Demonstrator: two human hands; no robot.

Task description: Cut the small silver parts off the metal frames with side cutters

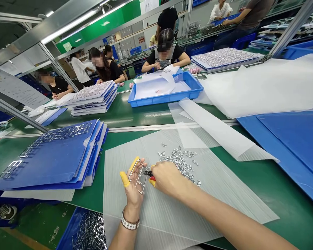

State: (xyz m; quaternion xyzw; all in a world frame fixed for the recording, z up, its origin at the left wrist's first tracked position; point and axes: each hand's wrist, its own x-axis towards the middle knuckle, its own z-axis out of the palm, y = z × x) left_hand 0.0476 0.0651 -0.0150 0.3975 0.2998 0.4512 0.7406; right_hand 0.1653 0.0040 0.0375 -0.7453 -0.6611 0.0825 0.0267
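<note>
My left hand (134,185), with yellow covers on two fingertips, holds a shiny metallic sprue frame (138,177) over the translucent sheet (125,215). In my right hand (167,177) is a pair of cutting pliers (148,173) with red on the handle. Its dark jaws reach to the right side of the frame; whether they are closed on it is too small to tell. Beyond my right hand lies a loose pile of small silvery parts (179,161) on the sheet.
At left is a stack of blue boards (54,152) with metallic frames (78,129) on top. A blue bin (75,225) of shiny scrap stands below the table edge. Farther back are a blue tray (167,95), a rolled sheet (219,132) and several people seated across the table.
</note>
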